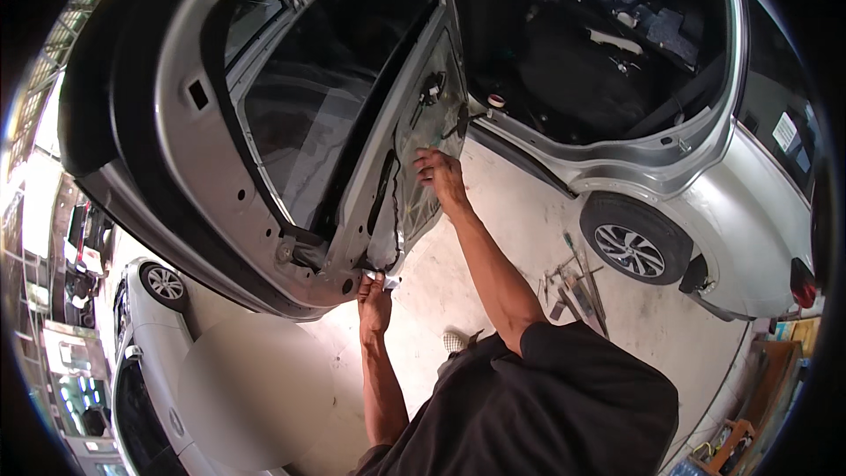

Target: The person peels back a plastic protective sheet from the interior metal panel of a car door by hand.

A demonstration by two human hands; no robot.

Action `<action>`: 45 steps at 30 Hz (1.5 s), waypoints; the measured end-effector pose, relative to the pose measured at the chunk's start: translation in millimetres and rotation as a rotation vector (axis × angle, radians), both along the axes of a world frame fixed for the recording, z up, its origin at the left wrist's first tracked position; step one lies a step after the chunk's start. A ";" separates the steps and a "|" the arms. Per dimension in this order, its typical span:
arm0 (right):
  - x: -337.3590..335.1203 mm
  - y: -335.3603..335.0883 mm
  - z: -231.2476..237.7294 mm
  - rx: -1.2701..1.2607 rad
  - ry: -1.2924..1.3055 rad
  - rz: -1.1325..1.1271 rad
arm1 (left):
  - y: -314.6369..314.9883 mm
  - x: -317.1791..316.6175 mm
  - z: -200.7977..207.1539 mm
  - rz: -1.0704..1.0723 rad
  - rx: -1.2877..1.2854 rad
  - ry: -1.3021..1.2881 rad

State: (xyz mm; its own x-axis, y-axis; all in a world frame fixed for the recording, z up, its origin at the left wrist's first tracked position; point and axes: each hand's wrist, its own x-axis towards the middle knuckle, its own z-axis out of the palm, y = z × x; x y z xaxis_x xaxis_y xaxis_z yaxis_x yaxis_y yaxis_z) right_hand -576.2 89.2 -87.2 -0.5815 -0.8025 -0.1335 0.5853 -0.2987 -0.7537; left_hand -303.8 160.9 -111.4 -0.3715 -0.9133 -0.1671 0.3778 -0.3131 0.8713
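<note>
An open silver car door (pixel 256 251) stands in front of me, its window glass (pixel 308 123) dark. Clear plastic sheeting (pixel 421 137) covers its inner side, with a black connector (pixel 432 92) showing higher up. My right hand (pixel 443 178) is at the sheeting, fingers bent and apart; contact with the plastic is hard to make out. Down at the door's lower corner, my left hand (pixel 374 301) is closed, pinching a small white piece (pixel 384 279) that looks thin and crumpled. Part of that piece is hidden behind the fingers.
Right of the door is the silver car's bare doorway, with a tape roll (pixel 496 100) by its sill. Its rear wheel (pixel 630 247) and several long tools (pixel 582 295) are on the right. Another silver car (pixel 145 353) stands left. A wooden shelf (pixel 762 388) is lower right.
</note>
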 end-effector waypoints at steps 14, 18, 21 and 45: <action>-13.3 -75.0 17.3 0.177 0.509 -0.139 | 5.6 -7.4 7.8 0.003 0.037 0.029; -5.4 -72.2 34.1 0.237 0.834 -0.334 | 0.8 1.3 -1.4 -0.003 0.020 0.042; -6.2 -62.2 37.3 0.280 0.889 -0.274 | 2.0 2.8 1.5 0.011 0.021 0.006; -25.1 -77.8 18.1 0.131 0.654 -0.217 | 4.4 0.6 -11.4 -0.012 -0.044 -0.063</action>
State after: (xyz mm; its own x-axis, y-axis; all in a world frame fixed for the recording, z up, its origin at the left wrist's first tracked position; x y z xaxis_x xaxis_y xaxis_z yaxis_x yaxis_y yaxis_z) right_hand -601.3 11.4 -69.1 -0.7208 -0.6603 0.2108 -0.0636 -0.2399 -0.9687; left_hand -303.1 165.3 -122.8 -0.3724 -0.9159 -0.1501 0.3179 -0.2778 0.9065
